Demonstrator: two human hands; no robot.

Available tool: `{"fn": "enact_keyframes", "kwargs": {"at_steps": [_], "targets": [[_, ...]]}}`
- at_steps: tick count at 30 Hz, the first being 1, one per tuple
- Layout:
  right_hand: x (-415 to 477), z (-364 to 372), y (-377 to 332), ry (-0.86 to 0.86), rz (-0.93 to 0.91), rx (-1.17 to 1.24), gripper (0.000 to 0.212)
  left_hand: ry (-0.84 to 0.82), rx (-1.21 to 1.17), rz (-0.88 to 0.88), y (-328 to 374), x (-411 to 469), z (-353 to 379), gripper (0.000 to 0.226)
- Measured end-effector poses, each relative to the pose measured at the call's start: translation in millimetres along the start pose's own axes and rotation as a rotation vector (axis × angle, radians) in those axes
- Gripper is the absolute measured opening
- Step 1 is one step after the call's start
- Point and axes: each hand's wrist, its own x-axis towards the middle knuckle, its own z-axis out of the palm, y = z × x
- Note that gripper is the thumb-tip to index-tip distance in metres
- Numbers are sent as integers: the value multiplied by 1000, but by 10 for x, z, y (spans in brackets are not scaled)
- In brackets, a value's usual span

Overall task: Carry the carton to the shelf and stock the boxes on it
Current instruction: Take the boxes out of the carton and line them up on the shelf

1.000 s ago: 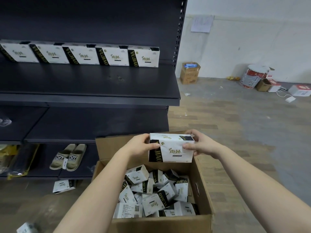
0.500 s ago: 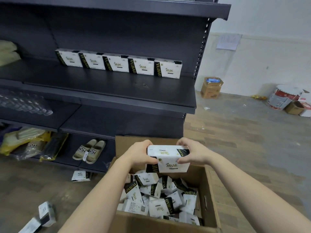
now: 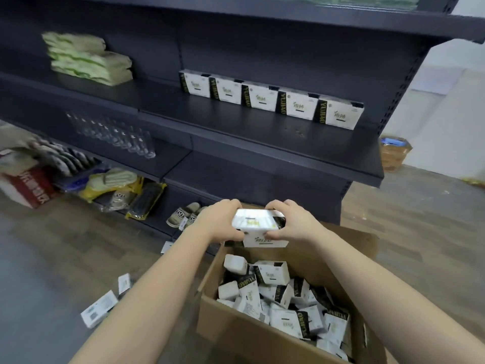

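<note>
An open brown carton [image 3: 231, 329] stands on the floor in front of the dark shelf [image 3: 262, 143], filled with several white-and-black boxes [image 3: 273, 290]. Above its far edge I hold a white box [image 3: 258, 227] between both hands. My left hand [image 3: 220, 222] grips its left end and my right hand [image 3: 294, 224] grips its right end. A row of several matching boxes [image 3: 273, 101] stands upright at the back of the middle shelf board, toward the right.
Folded green packs [image 3: 86, 59] lie on the shelf's left part, clear glasses [image 3: 118, 135] one level down. Slippers [image 3: 183, 214] and bagged goods [image 3: 118, 190] fill the bottom level. Loose white boxes [image 3: 99, 308] lie on the floor at left. Another carton [image 3: 393, 153] sits by the wall.
The view has swung left and tilted, so the shelf row sits further right. The held box has tipped flatter, its top face toward me, still above the carton between both hands.
</note>
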Motion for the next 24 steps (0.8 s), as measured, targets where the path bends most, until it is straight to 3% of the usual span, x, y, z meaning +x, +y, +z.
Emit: {"fn": "enact_keyframes", "kwargs": {"at_steps": [4,10,17,24], "targets": [[403,95,-595,17,-14,-25,60,42,45,-27,-609,-124,-355,55],[1079,280,-1387,28,-19,-46,58,88,70,-38,-1571,-311,-997,76],[1717,366,-1950,55,36,-112,56,154,91,-63,-2451,-336,-1566,70],[2412,277,-2186,114,68,-138,60,91,234,-80,-2981,106,-1817,52]]}}
